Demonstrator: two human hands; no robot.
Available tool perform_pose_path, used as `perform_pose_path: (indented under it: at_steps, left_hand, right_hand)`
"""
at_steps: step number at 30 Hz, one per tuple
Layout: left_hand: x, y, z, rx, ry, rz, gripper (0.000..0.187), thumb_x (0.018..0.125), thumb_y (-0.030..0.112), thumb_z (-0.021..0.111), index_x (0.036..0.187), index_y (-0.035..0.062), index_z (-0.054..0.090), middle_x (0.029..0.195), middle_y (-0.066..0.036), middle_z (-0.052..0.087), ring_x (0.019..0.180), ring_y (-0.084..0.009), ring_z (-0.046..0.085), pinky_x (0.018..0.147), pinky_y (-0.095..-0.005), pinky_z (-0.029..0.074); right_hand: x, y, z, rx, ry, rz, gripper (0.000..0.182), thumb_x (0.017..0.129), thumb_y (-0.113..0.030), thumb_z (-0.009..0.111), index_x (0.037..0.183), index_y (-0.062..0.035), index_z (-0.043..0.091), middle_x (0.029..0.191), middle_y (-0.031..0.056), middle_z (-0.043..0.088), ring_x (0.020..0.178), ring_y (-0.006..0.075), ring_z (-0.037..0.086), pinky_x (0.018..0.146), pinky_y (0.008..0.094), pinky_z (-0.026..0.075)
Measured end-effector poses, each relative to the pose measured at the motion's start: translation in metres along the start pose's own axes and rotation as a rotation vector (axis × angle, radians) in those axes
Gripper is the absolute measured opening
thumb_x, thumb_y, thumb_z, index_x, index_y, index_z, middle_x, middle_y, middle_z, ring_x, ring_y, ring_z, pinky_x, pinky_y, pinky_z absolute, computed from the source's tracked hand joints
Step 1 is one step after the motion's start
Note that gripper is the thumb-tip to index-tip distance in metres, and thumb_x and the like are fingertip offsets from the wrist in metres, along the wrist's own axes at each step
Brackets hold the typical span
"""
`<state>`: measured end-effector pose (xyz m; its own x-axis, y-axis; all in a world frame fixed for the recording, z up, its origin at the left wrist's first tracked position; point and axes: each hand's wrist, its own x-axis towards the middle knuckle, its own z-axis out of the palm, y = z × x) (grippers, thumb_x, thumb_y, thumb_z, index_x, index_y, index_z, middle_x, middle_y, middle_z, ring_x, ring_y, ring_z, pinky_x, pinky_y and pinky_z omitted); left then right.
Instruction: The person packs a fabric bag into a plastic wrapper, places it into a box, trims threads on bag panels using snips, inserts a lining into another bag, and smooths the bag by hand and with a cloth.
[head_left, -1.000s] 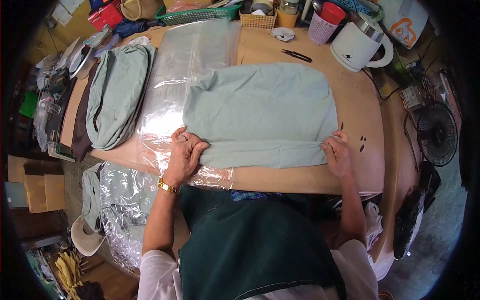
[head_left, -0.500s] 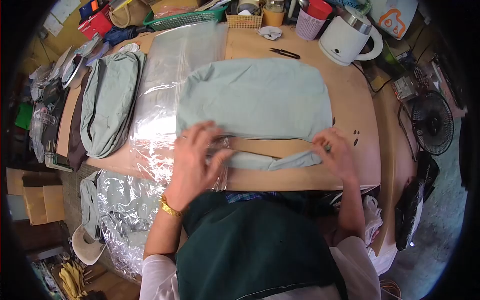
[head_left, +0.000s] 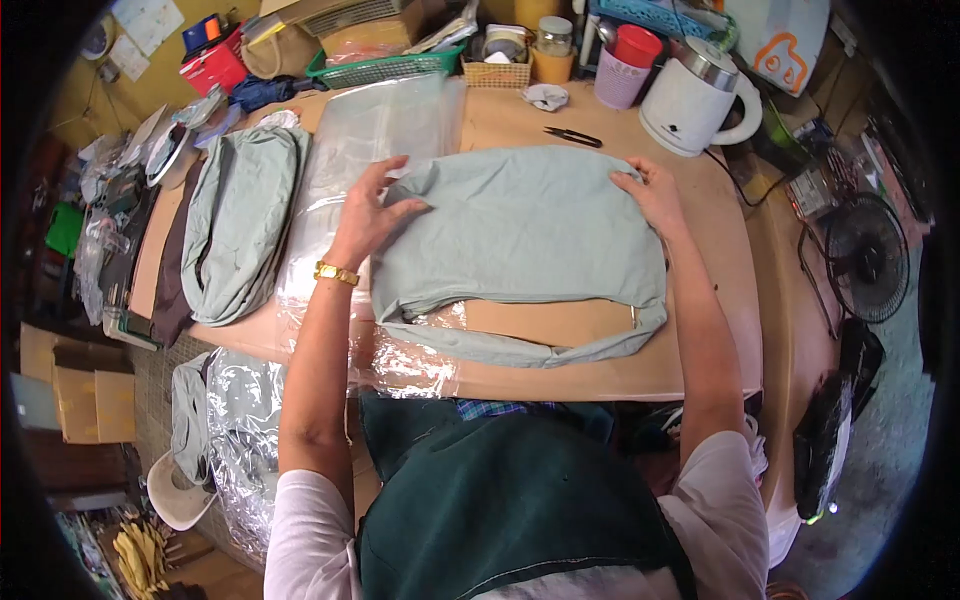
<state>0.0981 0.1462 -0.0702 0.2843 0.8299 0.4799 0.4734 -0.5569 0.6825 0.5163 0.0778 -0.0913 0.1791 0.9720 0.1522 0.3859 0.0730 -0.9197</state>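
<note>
A pale grey-green fabric bag [head_left: 520, 225] lies flat in front of me, its long strap [head_left: 520, 357] looped along the near side. My left hand [head_left: 378, 208] is at the bag's far left corner, thumb and fingers apart, with the thumb by the fabric. At the far right corner, my right hand [head_left: 652, 197] has thumb and fingers closed on the bag's edge. Clear plastic sheets [head_left: 375, 125] lie to the left, partly under the bag.
Another grey-green bag [head_left: 245, 220] lies farther left. Black thread snips [head_left: 573, 136], a white kettle [head_left: 688, 105], a lilac cup [head_left: 617, 85] and a green basket [head_left: 390, 67] stand or lie along the back. A black fan [head_left: 868, 258] is at right.
Both hands have moved away from me, from the strap and near edge to the bag's far corners. The strap now lies in a wider loop, and the bag's far side looks reshaped.
</note>
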Motion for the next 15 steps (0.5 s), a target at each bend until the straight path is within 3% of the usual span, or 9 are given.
perform_pose_path:
  at_steps: [2,3,4,6,7,9,12,13,15]
  left_hand:
    - [0.001,-0.014,0.002,0.059,-0.093,-0.017,0.030,0.079,0.015,0.078,0.104,0.0020,0.069,0.092,-0.012,0.071,0.086,-0.0211,0.068,0.078,-0.0332,0.053]
    - [0.001,-0.017,0.004,-0.030,-0.057,-0.063,0.022,0.083,0.015,0.074,0.098,-0.0003,0.068,0.081,-0.011,0.069,0.078,-0.0175,0.067,0.073,-0.0306,0.052]
    - [0.000,-0.020,0.002,-0.024,-0.050,-0.066,0.022,0.083,0.015,0.074,0.098,-0.0003,0.068,0.081,-0.011,0.069,0.078,-0.0175,0.067,0.073,-0.0306,0.052]
    - [0.001,-0.020,-0.002,0.098,-0.189,-0.271,0.018,0.087,0.015,0.070,0.092,-0.0015,0.066,0.077,-0.008,0.068,0.074,-0.0120,0.062,0.071,-0.0272,0.050]
    - [-0.002,-0.019,0.000,0.099,-0.184,-0.273,0.018,0.087,0.015,0.070,0.092,-0.0015,0.066,0.077,-0.008,0.068,0.074,-0.0120,0.062,0.071,-0.0272,0.050]
    - [-0.011,-0.014,0.009,-0.398,-0.012,-0.178,0.018,0.089,0.016,0.068,0.084,-0.0005,0.065,0.072,-0.005,0.066,0.071,-0.0084,0.057,0.069,-0.0249,0.047]
    - [-0.012,0.008,0.001,-0.148,-0.062,-0.004,0.016,0.090,0.016,0.068,0.085,0.0013,0.067,0.074,-0.002,0.067,0.072,-0.0074,0.056,0.070,-0.0245,0.047]
    - [-0.009,0.010,-0.004,-0.142,-0.100,-0.113,0.014,0.089,0.015,0.069,0.088,0.0016,0.068,0.078,-0.001,0.068,0.075,-0.0076,0.057,0.072,-0.0243,0.047]
    - [0.011,0.026,-0.021,-0.194,-0.077,-0.118,0.013,0.088,0.013,0.070,0.090,0.0011,0.068,0.081,0.000,0.068,0.076,-0.0078,0.058,0.073,-0.0245,0.048]
  right_hand:
    - [-0.005,0.007,0.004,-0.104,0.165,-0.013,0.024,0.086,-0.024,0.071,0.087,-0.0003,0.067,0.076,0.0006,0.062,0.071,0.0066,0.052,0.064,0.0239,0.042]
    - [-0.008,0.007,0.002,-0.098,0.156,-0.019,0.024,0.086,-0.024,0.071,0.087,-0.0003,0.067,0.076,0.0006,0.062,0.071,0.0066,0.052,0.064,0.0239,0.042]
    - [-0.012,0.006,-0.005,-0.139,0.142,0.055,0.024,0.087,-0.025,0.070,0.085,-0.0014,0.065,0.076,-0.0010,0.061,0.071,0.0057,0.051,0.063,0.0235,0.041]
    - [-0.018,0.010,-0.011,-0.181,0.124,0.124,0.024,0.088,-0.025,0.069,0.083,-0.0025,0.064,0.075,-0.0026,0.059,0.071,0.0048,0.050,0.062,0.0231,0.041]
    - [-0.021,0.014,-0.011,-0.053,0.109,0.104,0.022,0.088,-0.023,0.069,0.082,-0.0033,0.063,0.074,-0.0039,0.057,0.070,0.0049,0.048,0.062,0.0223,0.040]
    - [-0.033,0.007,-0.005,0.077,0.093,0.083,0.020,0.088,-0.022,0.068,0.081,-0.0041,0.062,0.073,-0.0051,0.055,0.068,0.0050,0.047,0.063,0.0215,0.039]
    - [-0.045,-0.018,0.000,0.037,0.106,0.054,0.014,0.089,-0.013,0.067,0.080,-0.0044,0.061,0.073,-0.0059,0.055,0.070,0.0049,0.049,0.065,0.0211,0.040]
    - [-0.043,-0.021,-0.002,0.088,0.076,0.086,0.008,0.087,-0.010,0.066,0.082,-0.0066,0.061,0.074,-0.0058,0.056,0.069,0.0041,0.049,0.065,0.0208,0.040]
    - [-0.033,-0.044,-0.022,0.077,0.038,0.056,0.006,0.085,-0.003,0.066,0.084,-0.0074,0.062,0.078,-0.0043,0.059,0.073,0.0051,0.053,0.067,0.0217,0.042]
